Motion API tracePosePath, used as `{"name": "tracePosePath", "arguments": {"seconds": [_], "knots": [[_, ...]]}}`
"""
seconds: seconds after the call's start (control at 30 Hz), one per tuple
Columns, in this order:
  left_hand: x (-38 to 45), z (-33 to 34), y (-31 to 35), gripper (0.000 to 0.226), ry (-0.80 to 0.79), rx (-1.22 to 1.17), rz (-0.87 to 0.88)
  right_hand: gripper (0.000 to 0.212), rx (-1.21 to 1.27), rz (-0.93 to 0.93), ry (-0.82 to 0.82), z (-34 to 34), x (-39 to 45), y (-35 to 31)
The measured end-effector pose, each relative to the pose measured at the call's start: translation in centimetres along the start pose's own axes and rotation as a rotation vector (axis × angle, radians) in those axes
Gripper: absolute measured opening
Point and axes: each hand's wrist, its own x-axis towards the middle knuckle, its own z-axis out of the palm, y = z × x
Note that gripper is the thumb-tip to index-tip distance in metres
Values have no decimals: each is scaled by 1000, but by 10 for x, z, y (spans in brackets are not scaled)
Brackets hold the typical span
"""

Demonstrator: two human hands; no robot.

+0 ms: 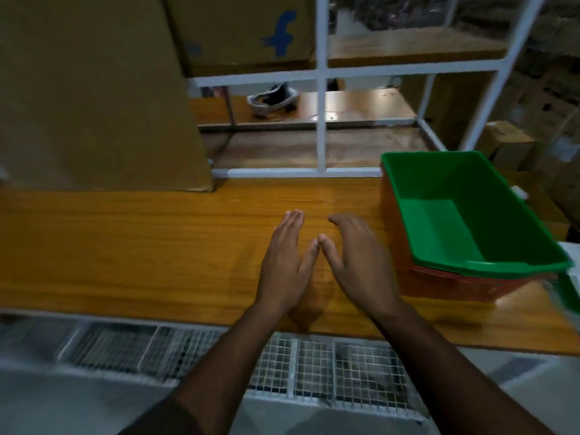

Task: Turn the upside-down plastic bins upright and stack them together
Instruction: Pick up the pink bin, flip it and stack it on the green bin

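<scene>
A green plastic bin (439,227) stands upright at the right end of the wooden shelf, nested inside a red bin (452,285) whose rim and side show beneath it. Another green piece (569,290) pokes in at the right edge, cut off by the frame. My left hand (287,262) and my right hand (361,262) lie flat over the shelf, palms down, fingers straight, thumbs almost touching. Both hands hold nothing and sit to the left of the stacked bins, apart from them.
The wooden shelf (125,246) runs across the view. A large cardboard box (94,89) stands at the back left, a second one (244,29) with a blue mark higher up. A white metal rack frame (320,120) rises behind. Wire mesh flooring (314,365) lies below.
</scene>
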Motion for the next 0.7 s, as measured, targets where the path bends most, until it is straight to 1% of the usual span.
{"name": "tracePosePath", "arguments": {"seconds": [0.07,0.2,0.3,0.47,0.57,0.7], "knots": [[-14,-31,-32,64,57,42,-34,43,40,-58,-42,25,2,-36],[-35,-81,-74,64,140,55,-117,50,110,-86,-98,66,3,-85],[-53,-136,-116,60,205,57,-187,52,144,-127,-152,109,3,-141],[-86,-230,-186,60,303,57,-292,54,183,-190,-232,178,4,-239],[-105,-286,-226,57,358,83,-333,53,212,-234,-246,219,10,-296],[-128,-355,-278,59,401,147,-368,51,279,-304,-277,268,14,-373]]}}
